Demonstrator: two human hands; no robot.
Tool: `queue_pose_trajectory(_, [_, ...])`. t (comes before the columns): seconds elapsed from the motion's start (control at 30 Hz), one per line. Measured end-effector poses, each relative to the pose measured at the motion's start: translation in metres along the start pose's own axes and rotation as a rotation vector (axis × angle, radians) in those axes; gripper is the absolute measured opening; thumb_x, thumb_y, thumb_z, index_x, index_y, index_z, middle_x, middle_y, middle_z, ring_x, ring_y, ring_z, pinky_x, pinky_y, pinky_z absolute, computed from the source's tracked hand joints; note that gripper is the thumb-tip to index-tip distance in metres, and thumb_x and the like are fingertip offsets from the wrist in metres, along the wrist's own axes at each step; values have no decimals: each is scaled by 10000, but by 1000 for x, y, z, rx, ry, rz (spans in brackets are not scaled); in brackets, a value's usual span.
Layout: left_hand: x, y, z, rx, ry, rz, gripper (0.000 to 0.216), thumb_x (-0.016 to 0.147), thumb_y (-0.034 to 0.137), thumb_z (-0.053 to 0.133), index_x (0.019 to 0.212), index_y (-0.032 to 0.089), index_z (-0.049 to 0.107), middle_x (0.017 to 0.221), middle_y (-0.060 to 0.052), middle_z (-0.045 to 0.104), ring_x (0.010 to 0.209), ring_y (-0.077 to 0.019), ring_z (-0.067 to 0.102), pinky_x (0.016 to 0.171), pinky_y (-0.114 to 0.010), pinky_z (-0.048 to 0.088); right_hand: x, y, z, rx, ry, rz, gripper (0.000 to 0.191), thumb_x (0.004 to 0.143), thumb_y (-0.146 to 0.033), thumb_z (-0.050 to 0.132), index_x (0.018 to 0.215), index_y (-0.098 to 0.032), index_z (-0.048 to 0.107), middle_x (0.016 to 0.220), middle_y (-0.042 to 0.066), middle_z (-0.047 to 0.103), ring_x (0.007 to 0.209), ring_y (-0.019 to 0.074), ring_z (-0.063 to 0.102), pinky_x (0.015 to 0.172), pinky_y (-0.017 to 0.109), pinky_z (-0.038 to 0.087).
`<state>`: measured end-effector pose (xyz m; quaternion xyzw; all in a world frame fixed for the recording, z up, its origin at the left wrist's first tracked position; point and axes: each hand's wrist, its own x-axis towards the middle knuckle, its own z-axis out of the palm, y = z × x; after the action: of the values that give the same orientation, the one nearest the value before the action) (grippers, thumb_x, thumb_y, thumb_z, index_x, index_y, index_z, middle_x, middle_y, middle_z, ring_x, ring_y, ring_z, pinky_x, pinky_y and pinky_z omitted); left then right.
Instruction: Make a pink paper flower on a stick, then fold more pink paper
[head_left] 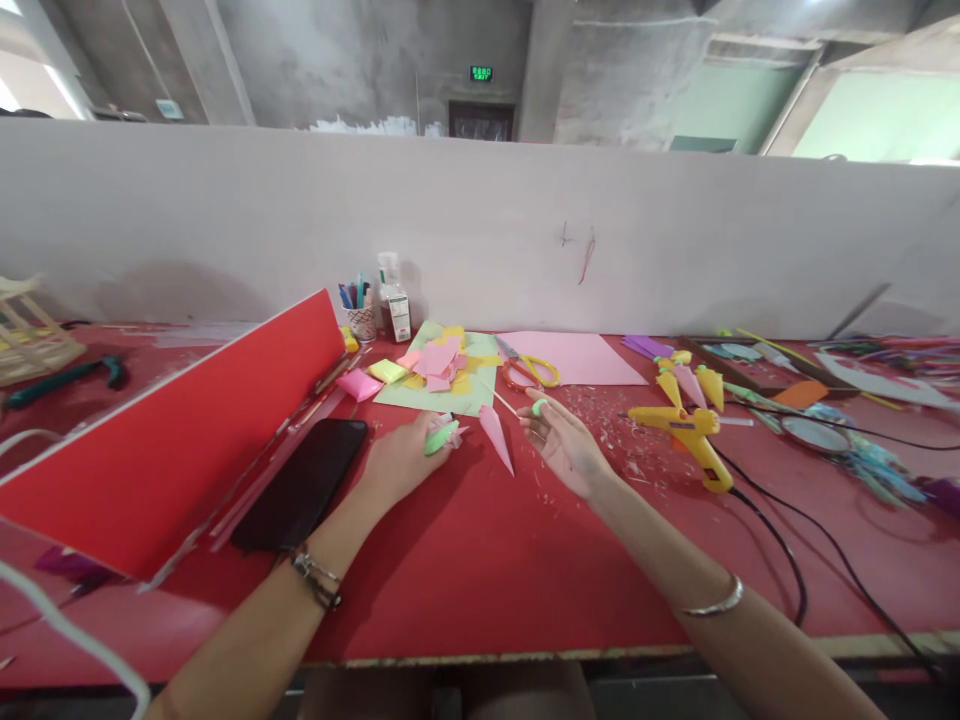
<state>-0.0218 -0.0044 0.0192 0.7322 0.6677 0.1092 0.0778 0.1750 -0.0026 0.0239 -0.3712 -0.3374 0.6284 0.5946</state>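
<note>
My left hand (409, 455) is closed around a light green packet (441, 437) with crumpled clear wrapping; it looks like soft modelling clay. A small light green lump (538, 407) of the same colour sits at the fingertips of my right hand (564, 445), which is turned partly palm up with its fingers curled. A thin pale stick (506, 402) reaches from near my right fingers toward the papers; whether the fingers touch it I cannot tell. Between my hands, a pink paper cone (496, 437) lies on the red table (450, 560).
Scissors (531, 370), pink sheet (577, 358) and paper scraps (441, 362) lie ahead. At right are a yellow glue gun (686, 430) with its cord and several paper cones (690, 383). A black phone (304, 480) and red board (187, 430) are at left. Behind stand a bottle (395, 305) and pen cup (361, 322).
</note>
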Motion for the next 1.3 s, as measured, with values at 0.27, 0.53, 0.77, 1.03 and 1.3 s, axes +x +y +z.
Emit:
queue_pose_trajectory(0.27, [0, 0, -2, 30, -12, -20, 428, 779, 530, 366, 1027, 198, 470, 941, -94, 639, 872, -259, 600, 635, -287, 424, 2, 1, -5, -68, -32, -8, 303, 564, -428, 691, 629, -173, 538, 371, -105, 379, 297, -6, 240, 302, 146, 182])
queue_pose_trajectory(0.53, [0, 0, 0, 33, 9, -12, 418, 778, 525, 375, 1021, 198, 468, 944, -90, 639, 870, -255, 600, 627, -278, 421, 0, -1, -2, -10, -60, 22, 204, 588, -246, 695, 772, -200, 623, 590, -46, 583, 502, 33, 489, 475, 151, 400])
queue_pose_trajectory(0.77, [-1, 0, 1, 26, 23, 4, 397, 780, 512, 387, 1014, 202, 468, 937, -83, 642, 858, -254, 603, 615, -278, 419, 1, 0, -1, 1, -55, -1, 161, 587, -160, 679, 743, -190, 656, 616, -40, 584, 589, 39, 510, 598, 156, 437])
queue_pose_trajectory(1.03, [0, 0, 0, 47, -6, -14, 407, 777, 516, 385, 1025, 203, 461, 935, -87, 639, 861, -258, 603, 605, -273, 406, -2, -2, -2, -94, -131, 66, 285, 637, -446, 625, 638, -162, 609, 379, -88, 392, 306, 5, 256, 309, 160, 201])
queue_pose_trajectory(1.3, [-2, 1, 0, 43, 5, -8, 403, 779, 520, 389, 1031, 213, 456, 936, -75, 645, 869, -241, 600, 603, -257, 393, -1, 1, 0, -36, -182, 114, 203, 647, -156, 625, 847, -189, 630, 727, 1, 641, 636, 72, 566, 629, 213, 439])
